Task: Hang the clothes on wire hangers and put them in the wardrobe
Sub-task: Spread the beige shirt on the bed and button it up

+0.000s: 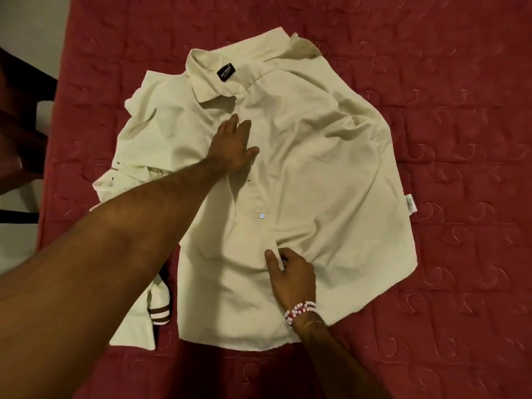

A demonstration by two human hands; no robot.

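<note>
Nearest the camera, the right hand (292, 276), with a red-and-white beaded bracelet (299, 311) at its wrist, rests on the lower front of a cream button-up shirt (331, 168). Its thumb and curled fingers pinch a narrow fold of the shirt's front strip. The shirt lies spread out, front side up and rumpled, on a bed covered by a red quilted bedspread (460, 82), with its hem toward the person and its collar away. Just left of the hem, a second pale garment (159, 309) with brown stripes lies partly under the shirt and under the left forearm. A small white button (262, 216) shows on the front strip a little beyond the right hand. Further up, the left hand (231, 146) reaches across with its fingers straight and slightly spread, pressing flat on the chest of the shirt beside the front strip. A small white tag (410, 204) sticks out at the shirt's right side seam. Beyond the left hand the collar (207, 84) lies open, showing a black label (226, 72) inside the neck. At the far left edge, off the bed, stands dark wooden furniture (20, 110).
</note>
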